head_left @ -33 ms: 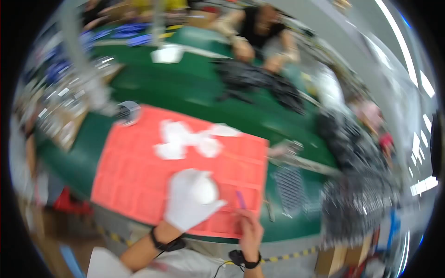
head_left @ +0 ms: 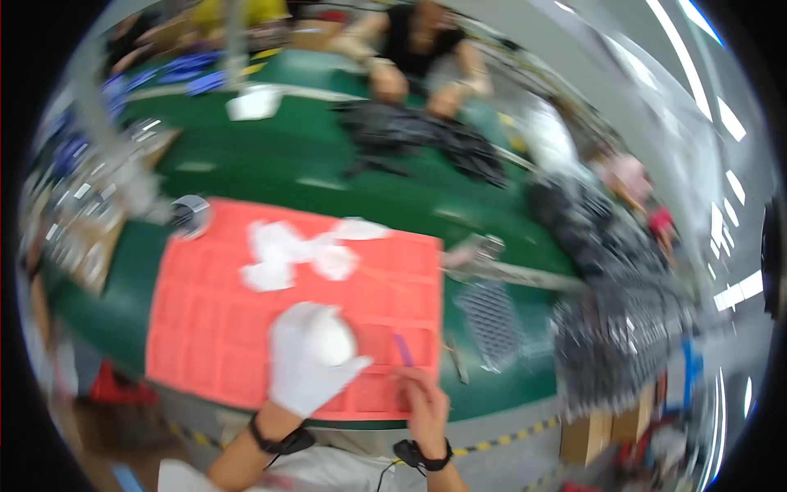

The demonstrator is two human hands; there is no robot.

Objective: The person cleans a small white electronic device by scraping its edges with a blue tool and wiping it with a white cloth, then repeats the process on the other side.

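My left hand, in a white glove, is closed round a smooth white rounded object whose kind I cannot make out. Bare, my right hand pinches a thin purple stick-shaped tool to the right of it; the tool's tip points away from me, apart from the white object. Both hands are over a red gridded mat on the green table. Several crumpled white pieces, like cloth or paper, lie on the mat's far half. The picture is blurred.
A clear-looking roll sits at the mat's far left corner. Right of the mat lie a thin metal tool and bubble wrap. Clear plastic packs crowd the left; dark wrapped bundles the right. A co-worker handles black bags opposite.
The whole scene has shifted left in the picture as the view turned. Both hands keep their holds and their places over the mat.
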